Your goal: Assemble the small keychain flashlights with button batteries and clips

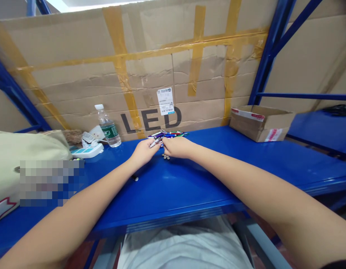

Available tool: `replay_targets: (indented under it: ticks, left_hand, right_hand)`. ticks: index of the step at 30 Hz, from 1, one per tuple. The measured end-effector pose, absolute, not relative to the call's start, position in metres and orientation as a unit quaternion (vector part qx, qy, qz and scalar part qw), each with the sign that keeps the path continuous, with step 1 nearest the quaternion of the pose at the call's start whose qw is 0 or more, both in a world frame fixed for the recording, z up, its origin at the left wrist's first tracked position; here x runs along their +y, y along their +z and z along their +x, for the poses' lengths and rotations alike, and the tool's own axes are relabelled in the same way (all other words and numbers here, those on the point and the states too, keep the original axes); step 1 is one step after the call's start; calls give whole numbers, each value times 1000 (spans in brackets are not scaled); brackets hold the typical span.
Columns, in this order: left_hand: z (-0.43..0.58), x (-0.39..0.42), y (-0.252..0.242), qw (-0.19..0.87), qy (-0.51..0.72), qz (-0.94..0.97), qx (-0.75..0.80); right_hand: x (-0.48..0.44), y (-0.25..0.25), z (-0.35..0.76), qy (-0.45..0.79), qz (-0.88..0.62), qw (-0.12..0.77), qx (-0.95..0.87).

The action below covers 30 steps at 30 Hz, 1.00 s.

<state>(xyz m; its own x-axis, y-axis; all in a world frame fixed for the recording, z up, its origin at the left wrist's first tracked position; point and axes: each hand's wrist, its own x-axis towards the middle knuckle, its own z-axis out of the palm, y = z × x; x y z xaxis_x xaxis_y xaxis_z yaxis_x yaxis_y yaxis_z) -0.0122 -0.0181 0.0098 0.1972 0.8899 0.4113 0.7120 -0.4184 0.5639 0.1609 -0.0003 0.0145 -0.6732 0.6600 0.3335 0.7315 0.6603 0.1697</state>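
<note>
Both hands meet over the back half of the blue table (173, 186). My left hand (143, 153) is closed on a slim silvery pen-like tube (155, 143), which tilts up to the right. Right beside it, my right hand (178, 147) has its fingers pinched together near the tube's upper end; what lies in them is hidden. Just behind the hands is a pile of slim shiny tubes (177, 133) in purple, blue, red and green. Several small round silvery discs (165, 156) lie below my right fingers. A short black cylinder (134, 178) rests by my left wrist.
A water bottle (109, 129) and a white power strip (88, 150) with plugs stand at the back left. A pale bag (27, 149) fills the left side. An open cardboard box (261, 123) sits back right. A taped cardboard sheet (150, 82) walls the rear between blue posts.
</note>
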Motion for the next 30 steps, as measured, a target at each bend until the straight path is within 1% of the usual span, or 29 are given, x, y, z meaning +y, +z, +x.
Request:
replay_targets:
  ticks: [4, 8, 14, 20, 26, 30]
  left_hand:
    - [-11, -18, 10, 82, 329, 767, 545]
    - [-16, -17, 9, 23, 279, 808, 518]
    - [-24, -17, 8, -9, 193, 842, 504]
    - [-21, -21, 13, -24, 191, 849, 492]
    - [-21, -22, 12, -30, 199, 845, 495]
    - [-18, -23, 13, -38, 209, 821, 530]
  right_hand:
    - [0, 15, 157, -118, -399, 111, -902]
    - [7, 16, 162, -76, -424, 139, -892]
    - [20, 13, 167, -26, -445, 179, -877]
    - [15, 10, 160, 19, -432, 189, -882]
    - [12, 6, 157, 11, -431, 184, -883]
    - [16, 4, 158, 12, -429, 182, -884]
